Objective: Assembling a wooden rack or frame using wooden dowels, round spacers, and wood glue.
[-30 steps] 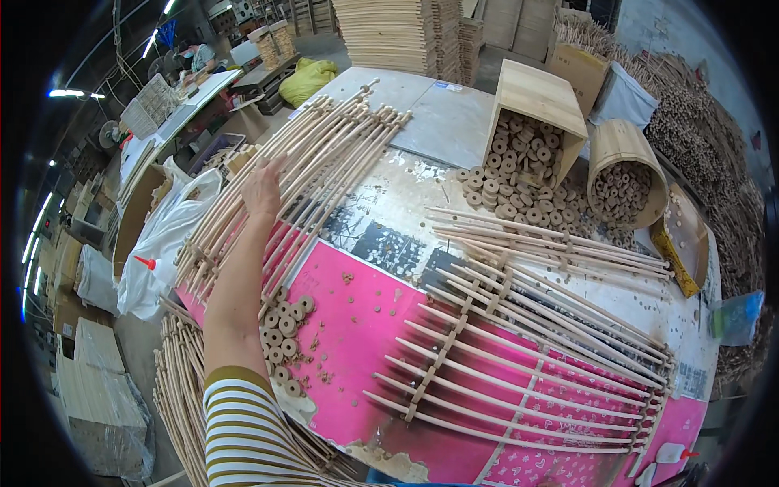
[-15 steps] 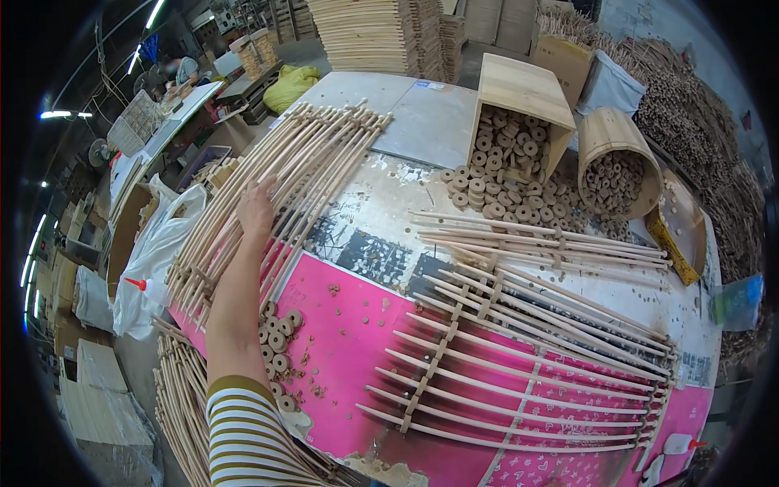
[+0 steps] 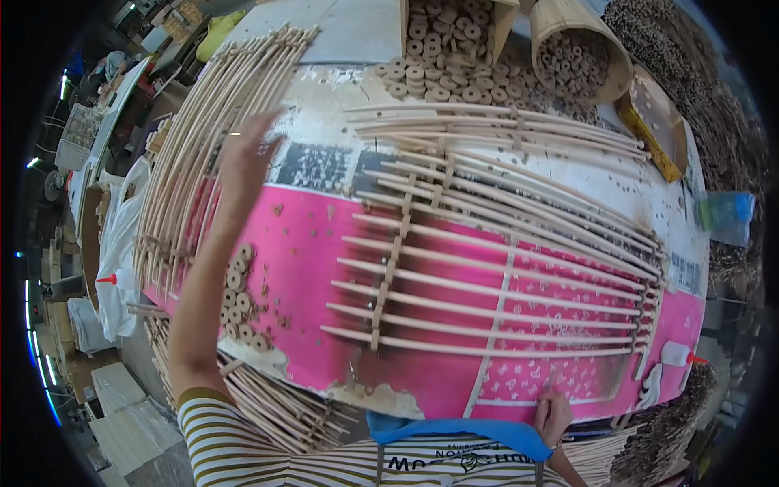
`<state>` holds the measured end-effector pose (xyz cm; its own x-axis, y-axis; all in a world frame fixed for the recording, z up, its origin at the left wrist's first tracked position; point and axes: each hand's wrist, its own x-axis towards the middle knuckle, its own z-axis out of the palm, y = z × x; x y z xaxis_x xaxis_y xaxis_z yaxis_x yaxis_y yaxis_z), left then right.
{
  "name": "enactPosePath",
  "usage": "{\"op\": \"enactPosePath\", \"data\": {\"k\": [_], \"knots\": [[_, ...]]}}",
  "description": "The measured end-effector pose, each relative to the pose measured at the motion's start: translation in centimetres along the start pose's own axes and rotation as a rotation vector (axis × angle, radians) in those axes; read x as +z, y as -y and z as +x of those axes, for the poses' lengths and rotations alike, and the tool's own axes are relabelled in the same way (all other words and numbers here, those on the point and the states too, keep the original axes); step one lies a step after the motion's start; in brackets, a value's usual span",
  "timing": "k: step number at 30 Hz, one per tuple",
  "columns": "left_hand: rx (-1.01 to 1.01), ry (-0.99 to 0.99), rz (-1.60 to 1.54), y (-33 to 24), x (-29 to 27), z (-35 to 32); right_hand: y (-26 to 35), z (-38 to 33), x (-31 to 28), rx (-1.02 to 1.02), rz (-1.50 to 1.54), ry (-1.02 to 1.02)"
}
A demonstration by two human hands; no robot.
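Left hand [image 3: 243, 158]: open and blurred, over the far-left rod bundle [image 3: 195, 154]; pick one straight rod.
Right hand [image 3: 553, 415]: curled on the bench [image 3: 324, 178] near edge, steadying the lattice frame [image 3: 487, 260].

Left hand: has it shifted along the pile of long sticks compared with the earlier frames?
Cannot tell for sure. The left hand lies at the inner edge of the stick pile, much as before; the head camera itself tilted, so most of the apparent shift is view change.

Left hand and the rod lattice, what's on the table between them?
Head view: between the left hand and the rod lattice lies only the pink table cover with a few small wood bits.
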<state>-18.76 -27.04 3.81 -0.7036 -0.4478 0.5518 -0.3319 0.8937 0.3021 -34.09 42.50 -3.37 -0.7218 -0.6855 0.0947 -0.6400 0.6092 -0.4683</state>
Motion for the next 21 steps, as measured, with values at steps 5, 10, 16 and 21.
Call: {"op": "enactPosePath", "data": {"k": [5, 10, 16, 21], "knots": [[0.223, 0.234, -0.187, -16.1, 5.0, -3.1, -0.5, 0.1, 0.4, -0.053, 0.032, -0.078], [0.192, 0.318, -0.238, -21.6, 7.3, -4.6, -0.1, 0.0, 0.1, -0.08, 0.081, -0.09], [0.224, 0.212, -0.166, -24.0, 9.5, -1.9, -0.3, -0.1, 0.1, -0.103, 0.102, -0.105], [0.387, 0.193, -0.153, -26.2, 13.3, -0.7, -0.4, 0.0, 0.0, -0.121, 0.106, -0.085]]}}
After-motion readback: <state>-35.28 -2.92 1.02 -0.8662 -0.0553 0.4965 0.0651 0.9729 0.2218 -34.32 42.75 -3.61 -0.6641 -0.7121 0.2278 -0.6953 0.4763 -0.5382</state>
